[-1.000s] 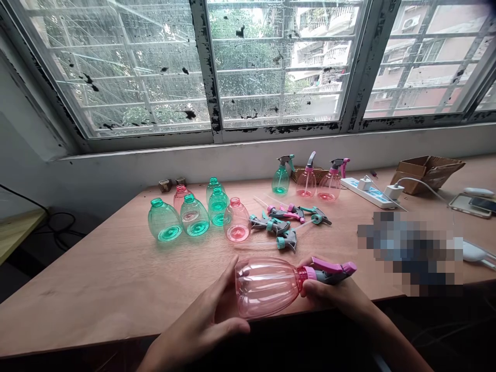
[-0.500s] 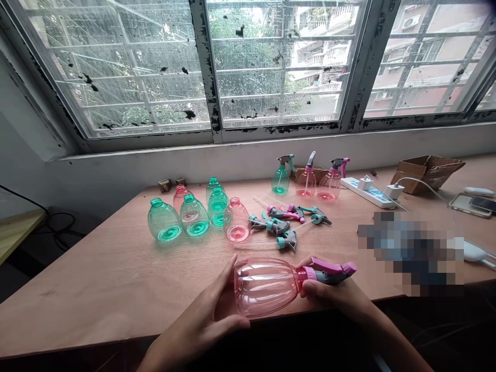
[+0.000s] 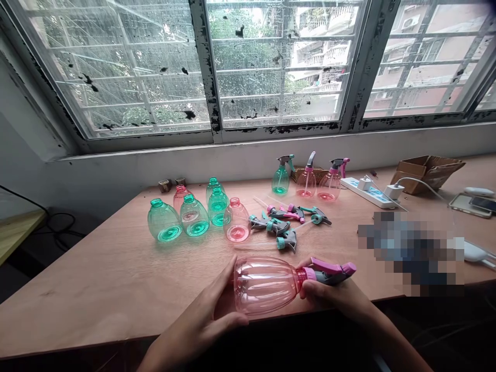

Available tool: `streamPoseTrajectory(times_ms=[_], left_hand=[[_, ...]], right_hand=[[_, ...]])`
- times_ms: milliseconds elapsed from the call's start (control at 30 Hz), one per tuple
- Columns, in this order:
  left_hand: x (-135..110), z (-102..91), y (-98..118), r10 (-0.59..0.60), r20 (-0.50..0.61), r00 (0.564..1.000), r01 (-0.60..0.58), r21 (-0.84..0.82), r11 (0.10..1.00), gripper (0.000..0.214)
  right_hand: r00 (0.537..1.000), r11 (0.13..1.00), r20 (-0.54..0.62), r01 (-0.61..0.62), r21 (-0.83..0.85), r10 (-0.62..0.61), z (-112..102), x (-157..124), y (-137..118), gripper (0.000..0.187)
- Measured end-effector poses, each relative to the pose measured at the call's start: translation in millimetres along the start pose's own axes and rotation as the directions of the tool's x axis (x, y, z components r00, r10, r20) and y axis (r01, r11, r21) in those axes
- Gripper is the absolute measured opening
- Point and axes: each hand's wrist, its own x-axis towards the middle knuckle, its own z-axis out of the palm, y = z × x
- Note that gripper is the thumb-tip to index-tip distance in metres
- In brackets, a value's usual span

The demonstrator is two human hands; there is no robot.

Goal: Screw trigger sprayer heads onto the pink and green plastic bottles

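Note:
A clear pink spray bottle (image 3: 267, 285) lies sideways between my hands at the table's front edge, its pink and grey trigger head pointing right. My left hand (image 3: 205, 315) cups the bottle's base, thumb below and fingers behind. At the neck, my right hand (image 3: 333, 292) pinches the pink collar, with thumb in front and fingers partly hidden behind. Just beyond the bottle lie several loose trigger sprayers (image 3: 287, 241) with thin tubes. To their left stand open-necked bottles, among them a pink bottle (image 3: 237, 222) and a green bottle (image 3: 164, 222).
Three bottles with sprayer heads, one a green spray bottle (image 3: 280, 178), stand near the wall. A white power strip (image 3: 370, 192) with plugs and a cardboard box (image 3: 424, 173) sit at the right. A blurred patch (image 3: 411, 253) covers something at the right front. The wooden table (image 3: 96, 289) ends close to my body.
The pink bottle has turned slightly about its length in my hands. Both hands stay in nearly the same place; everything else is still.

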Motion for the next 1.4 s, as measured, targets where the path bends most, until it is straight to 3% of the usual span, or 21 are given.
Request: streamPoseTrajectory(times_ms=[333, 600, 800, 1100, 1400], left_hand=[[0.1, 0.4, -1.9, 0.009, -0.019, 1.0, -0.01, -0.031, 0.999, 0.084], [1.0, -0.1, -0.6, -0.012, -0.014, 1.0, 0.011, -0.046, 0.999, 0.086], [0.3, 0.3, -3.2, -0.014, -0.023, 1.0, 0.012, -0.079, 0.997, 0.085], [0.2, 3.5, -3.5, 0.063, -0.019, 0.998, -0.064, -0.052, 0.997, 0.08], [-0.3, 0.6, 1.0, -0.008, -0.012, 1.0, 0.008, -0.057, 0.998, 0.083]], right_hand=[[0.996, 0.999, 0.088, 0.028, 0.017, -0.03, -4.2, 3.5, 8.5, 0.051], [0.998, 0.994, 0.062, -0.01, 0.111, 0.003, -1.9, 2.7, 5.8, 0.049], [0.995, 0.989, 0.08, 0.046, 0.14, -0.058, -2.9, 4.2, 10.2, 0.052], [0.997, 0.998, 0.057, 0.055, 0.026, -0.056, -4.6, 6.0, 8.6, 0.052], [0.998, 1.0, 0.06, 0.018, -0.001, -0.017, -4.8, 6.9, 7.9, 0.054]])
